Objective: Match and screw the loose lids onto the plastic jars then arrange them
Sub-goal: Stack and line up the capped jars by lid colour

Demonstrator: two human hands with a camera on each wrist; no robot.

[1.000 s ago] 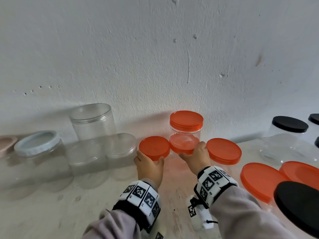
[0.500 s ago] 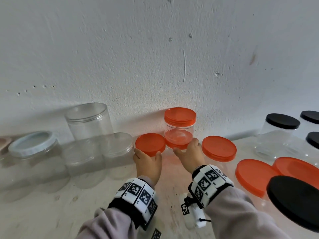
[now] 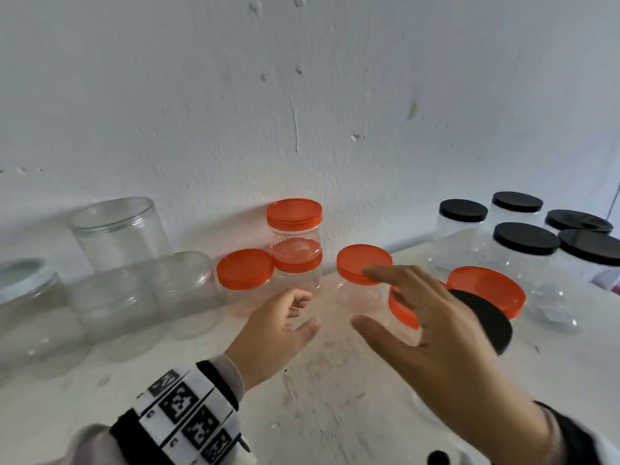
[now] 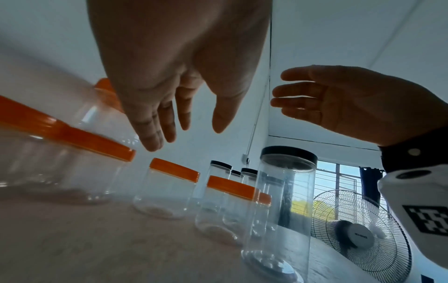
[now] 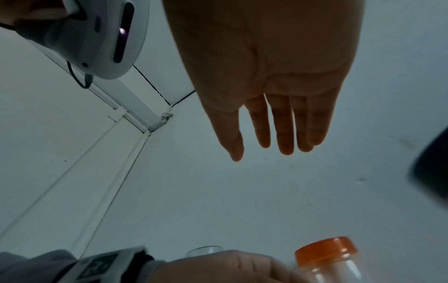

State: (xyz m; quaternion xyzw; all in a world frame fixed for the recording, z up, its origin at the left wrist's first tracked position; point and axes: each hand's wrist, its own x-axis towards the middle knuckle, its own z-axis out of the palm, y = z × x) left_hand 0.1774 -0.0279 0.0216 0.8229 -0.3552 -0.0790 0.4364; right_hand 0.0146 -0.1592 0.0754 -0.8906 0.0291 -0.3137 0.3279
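Note:
Two orange-lidded clear jars (image 3: 294, 236) stand stacked against the wall, with more orange-lidded jars beside them: one to the left (image 3: 245, 269), one to the right (image 3: 364, 264), others further right (image 3: 486, 290). My left hand (image 3: 288, 317) hovers just in front of the stack, fingers relaxed, holding nothing. My right hand (image 3: 412, 310) is raised above the table with straight spread fingers, empty, partly covering an orange lid and a black-lidded jar (image 3: 483, 317). Both hands also show empty in the wrist views: left hand (image 4: 184, 122), right hand (image 5: 274, 137).
Several lidless clear jars (image 3: 120, 226) and one with a pale blue lid (image 3: 23, 273) crowd the left. Black-lidded jars (image 3: 523, 239) stand at the back right. The white wall runs close behind. A standing fan (image 4: 356, 233) is beyond the table's right end.
Both hands have let go of the stacked orange-lidded jars and pulled back toward me; the right hand has lifted and spread open.

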